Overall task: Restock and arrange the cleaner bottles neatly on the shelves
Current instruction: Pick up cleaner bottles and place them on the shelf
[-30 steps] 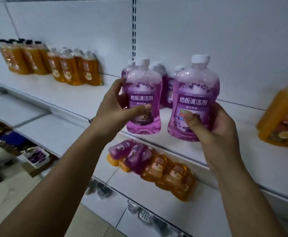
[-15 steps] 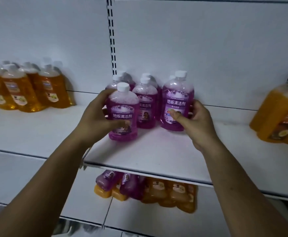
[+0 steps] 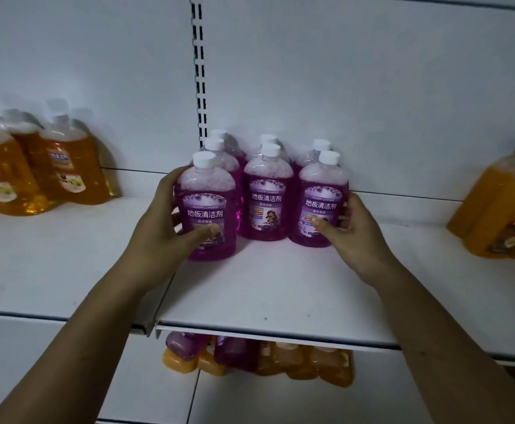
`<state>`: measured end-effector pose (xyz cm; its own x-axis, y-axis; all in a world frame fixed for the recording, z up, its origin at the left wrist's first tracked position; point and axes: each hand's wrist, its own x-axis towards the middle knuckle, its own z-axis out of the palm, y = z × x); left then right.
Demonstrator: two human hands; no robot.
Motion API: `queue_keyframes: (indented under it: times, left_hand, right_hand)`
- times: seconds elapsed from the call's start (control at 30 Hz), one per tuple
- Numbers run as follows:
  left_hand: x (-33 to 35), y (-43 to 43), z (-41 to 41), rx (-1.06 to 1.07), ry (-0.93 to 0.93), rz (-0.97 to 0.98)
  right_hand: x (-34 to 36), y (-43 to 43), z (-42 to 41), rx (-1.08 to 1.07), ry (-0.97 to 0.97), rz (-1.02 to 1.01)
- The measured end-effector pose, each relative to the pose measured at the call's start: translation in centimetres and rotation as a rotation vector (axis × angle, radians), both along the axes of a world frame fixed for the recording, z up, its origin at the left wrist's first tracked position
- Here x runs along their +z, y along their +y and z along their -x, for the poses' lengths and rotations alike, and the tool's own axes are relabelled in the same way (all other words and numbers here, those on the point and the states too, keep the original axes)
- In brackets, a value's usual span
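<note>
Here the left hand [image 3: 164,228] grips a purple cleaner bottle [image 3: 207,191] at the front left of a cluster on the white shelf [image 3: 280,289]. Its fingers [image 3: 201,232] curl round the body, with the thumb across the label's lower part. The right hand [image 3: 354,231] holds the front right purple bottle [image 3: 323,191] the same way, thumb on the label and the other fingers wrapped behind. Both bottles are upright with their bases down on the shelf, the left one set a little forward. Between them stands a third purple bottle [image 3: 266,194], and more white-capped ones are lined up behind, near the back panel. Orange bottles [image 3: 66,166] stand well apart to the left and a large orange jug [image 3: 501,209] to the right. More bottles [image 3: 250,356] lie on the lower shelf.
</note>
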<state>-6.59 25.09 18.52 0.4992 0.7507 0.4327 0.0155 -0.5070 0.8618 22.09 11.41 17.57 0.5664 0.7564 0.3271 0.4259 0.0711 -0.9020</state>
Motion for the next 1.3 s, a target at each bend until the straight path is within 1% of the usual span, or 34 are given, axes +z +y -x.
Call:
queue_keyframes:
  times: [0.2,0.3,0.53,0.7,0.93,1.0,1.07,1.2,1.3]
  left_hand:
    - [0.4,0.7,-0.2,-0.066,0.054,-0.037]
    - [0.6,1.1,0.0,-0.096,0.043,0.001]
    - [0.1,0.6,0.0,-0.002,0.052,-0.026]
    - [0.1,0.6,-0.2,0.010,0.053,-0.034]
    - [-0.1,1.0,0.1,-0.025,0.059,0.009]
    - [-0.4,0.5,0.1,-0.041,0.053,0.069]
    - [-0.6,0.3,0.1,-0.046,0.079,0.091]
    - [-0.7,0.9,-0.4,-0.033,0.210,0.019]
    - [-1.0,1.5,-0.3,-0.016,0.240,0.001]
  right_hand:
    - [0.5,0.4,-0.2,0.020,-0.048,0.054]
    - [0.5,0.4,-0.5,0.033,-0.054,0.060]
    - [-0.6,0.2,-0.5,-0.004,-0.083,0.018]
    - [-0.8,0.4,-0.8,-0.019,-0.115,0.010]
    - [-0.9,0.5,-0.8,-0.051,-0.140,0.019]
    - [-0.9,0.5,-0.6,-0.056,-0.131,0.015]
    - [-0.9,0.5,-0.5,-0.062,-0.124,0.012]
    - [-1.1,0.2,-0.3,-0.065,-0.124,0.027]
    - [-1.2,0.0,-0.2,-0.075,-0.123,0.029]
